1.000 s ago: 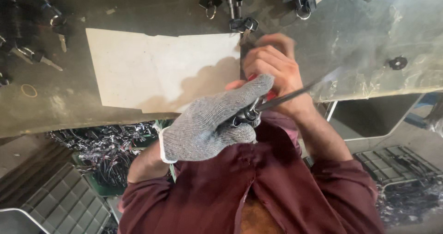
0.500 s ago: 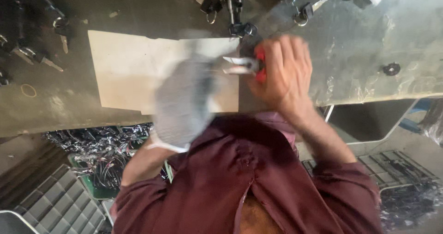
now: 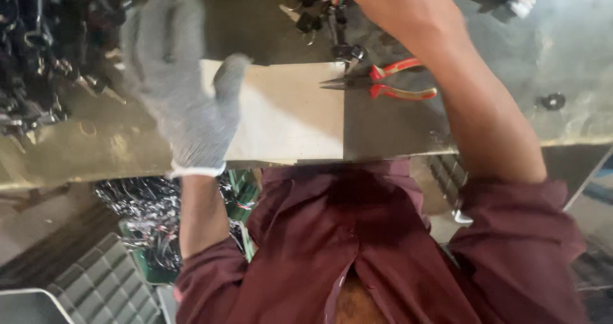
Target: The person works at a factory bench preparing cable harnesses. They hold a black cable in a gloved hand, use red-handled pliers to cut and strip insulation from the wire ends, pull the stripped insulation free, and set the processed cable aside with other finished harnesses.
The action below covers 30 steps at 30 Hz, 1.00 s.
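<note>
worn workbench [image 3: 396, 126]: red-handled pliers [image 3: 383, 84] lie flat, nose toward gloved left hand [image 3: 179, 88], open, empty; right hand [image 3: 396, 5] grip unclear.

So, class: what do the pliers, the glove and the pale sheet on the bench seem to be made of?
Pliers: dull grey metal jaws, with red handles that look plastic- or rubber-coated and smooth.
Glove on the left hand: grey knitted fabric with a white cuff, matte and textured.
Pale sheet: flat, beige and matte with straight edges; probably paper or thin card, though that is uncertain.
</note>
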Available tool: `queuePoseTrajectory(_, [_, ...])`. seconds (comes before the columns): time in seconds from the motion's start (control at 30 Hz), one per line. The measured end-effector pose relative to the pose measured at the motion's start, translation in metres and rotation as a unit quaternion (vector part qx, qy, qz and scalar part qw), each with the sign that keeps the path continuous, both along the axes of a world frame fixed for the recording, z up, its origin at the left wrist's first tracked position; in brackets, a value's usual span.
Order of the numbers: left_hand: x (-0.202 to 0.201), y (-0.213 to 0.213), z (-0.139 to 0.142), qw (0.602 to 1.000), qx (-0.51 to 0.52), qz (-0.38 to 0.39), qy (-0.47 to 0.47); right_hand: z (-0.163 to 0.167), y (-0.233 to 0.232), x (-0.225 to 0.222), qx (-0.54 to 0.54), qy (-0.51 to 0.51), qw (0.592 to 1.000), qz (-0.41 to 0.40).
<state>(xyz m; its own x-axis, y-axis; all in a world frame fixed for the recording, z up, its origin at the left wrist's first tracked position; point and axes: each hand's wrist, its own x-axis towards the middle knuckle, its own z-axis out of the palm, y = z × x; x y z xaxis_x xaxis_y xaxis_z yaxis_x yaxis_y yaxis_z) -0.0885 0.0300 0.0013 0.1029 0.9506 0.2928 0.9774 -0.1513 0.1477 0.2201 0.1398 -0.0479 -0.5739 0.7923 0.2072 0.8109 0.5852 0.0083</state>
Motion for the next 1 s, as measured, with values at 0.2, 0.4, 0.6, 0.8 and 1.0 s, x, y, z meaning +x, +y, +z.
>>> queuePoseTrajectory(0.2, [0.038, -0.004, 0.008, 0.905, 0.038, -0.136, -0.401, 0.112, -0.082, 0.012, -0.041, 0.261, 0.962, 0.072])
queuePoseTrajectory(0.4, [0.087, -0.038, 0.0, 0.55, -0.315, -0.185, -0.751, 0.065, -0.118, -0.004, 0.067, 0.527, 0.826, -0.189])
queuePoseTrajectory(0.6, [0.096, -0.062, -0.047, 0.529, -0.391, -0.111, -0.745, 0.055, -0.134, -0.033, -0.377, 0.828, 0.413, -0.022])
queuePoseTrajectory(0.8, [0.104, -0.067, -0.088, 0.524, -0.286, -0.089, -0.797, 0.123, -0.132, -0.069, -0.424, 0.645, 0.617, 0.153])
queuePoseTrajectory(1.0, [0.072, -0.045, -0.024, 0.673, -0.113, -0.018, -0.731, 0.101, -0.155, -0.027, -0.19, 0.358, 0.91, 0.092])
